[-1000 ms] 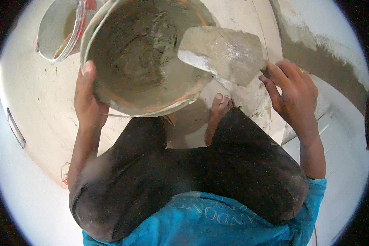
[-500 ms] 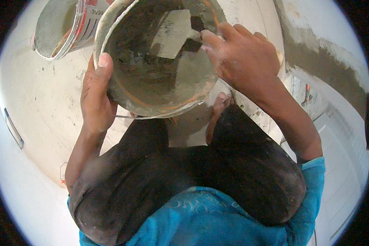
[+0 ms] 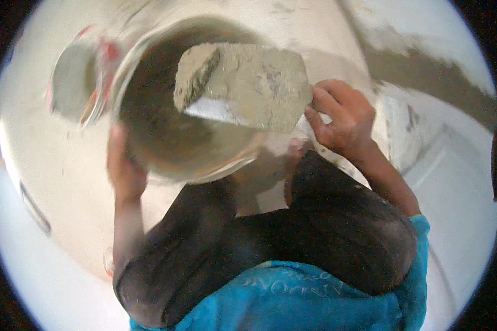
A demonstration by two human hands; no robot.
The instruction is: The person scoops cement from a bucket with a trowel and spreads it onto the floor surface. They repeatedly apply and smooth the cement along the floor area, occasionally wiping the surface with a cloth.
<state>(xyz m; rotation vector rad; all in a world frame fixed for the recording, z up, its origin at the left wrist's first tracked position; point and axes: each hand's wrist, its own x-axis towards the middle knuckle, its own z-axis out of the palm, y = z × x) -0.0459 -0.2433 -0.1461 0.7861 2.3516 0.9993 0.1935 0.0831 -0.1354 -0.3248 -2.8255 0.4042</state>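
Observation:
My left hand (image 3: 126,165) is closed on the near left rim of a round bucket (image 3: 141,105), which is tilted between my knees and smeared with grey mortar inside. My right hand (image 3: 345,116) grips the right end of a flat, broad-bladed trowel (image 3: 210,108), whose handle is mostly hidden by the fingers. Wet grey mortar (image 3: 265,83) covers most of the blade, with a thick lump at its left end; a bare strip of metal shows along the near edge. The loaded trowel is held above the bucket's opening and hides part of it.
Left of the bucket, a second white-and-red bucket (image 3: 74,83) lies tipped, blurred by motion. A pale, dusty floor (image 3: 66,176) spreads around my bent legs. On the right runs a wall with a dark, damp-looking band (image 3: 431,77), above a white panel-like surface (image 3: 453,171).
The trowel has come up out of the bucket, its blade now loaded with mortar. My right hand has moved lower in view; the bucket sits lower and further left, with my left hand still on it.

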